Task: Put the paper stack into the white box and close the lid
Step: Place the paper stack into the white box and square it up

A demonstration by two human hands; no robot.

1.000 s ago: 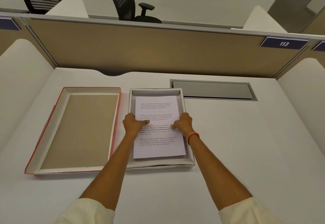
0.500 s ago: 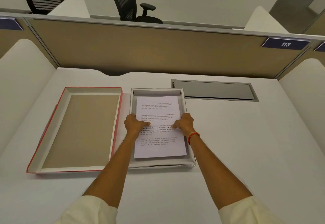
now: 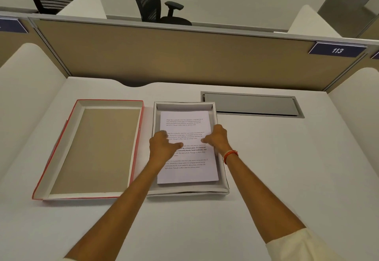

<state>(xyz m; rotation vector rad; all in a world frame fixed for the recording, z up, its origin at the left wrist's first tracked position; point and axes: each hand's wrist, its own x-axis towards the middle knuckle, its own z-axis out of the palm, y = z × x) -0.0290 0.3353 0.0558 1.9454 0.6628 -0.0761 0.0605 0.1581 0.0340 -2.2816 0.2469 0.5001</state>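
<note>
The paper stack [image 3: 185, 124], white sheets with printed text, lies flat inside the open white box [image 3: 188, 191] at the middle of the desk. My left hand [image 3: 162, 148] is at the stack's left edge and my right hand [image 3: 217, 139] at its right edge. Both thumbs rest on the top sheet and the fingers curl down along the sides. The box's lid [image 3: 94, 150], red outside and brown inside, lies upside down directly left of the box.
A grey metal cable hatch [image 3: 252, 105] is set into the white desk [image 3: 287, 168] behind and right of the box. A tan partition [image 3: 184, 59] closes the back, with white curved dividers on both sides. Office chairs stand beyond it.
Almost nothing differs. Both hands stay on the edges of the paper stack in the box; my left hand looks slightly blurred.
</note>
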